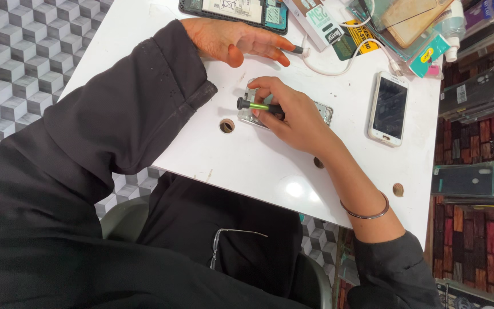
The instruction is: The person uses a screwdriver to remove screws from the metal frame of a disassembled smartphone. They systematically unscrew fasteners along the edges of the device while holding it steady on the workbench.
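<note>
Gripping screwdriver (257,106) over phone frame (322,110)

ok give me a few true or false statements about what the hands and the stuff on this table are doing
1. The right hand holds a green and black screwdriver. True.
2. The screwdriver is being used on the white phone. False: the white phone lies apart to the right, untouched; the hand works over a silver metal part.
3. The left hand rests on the white table with nothing in its grip. True.
4. The white phone lies screen down. False: its dark screen faces up.
5. A bangle is on the right wrist. True.
</note>
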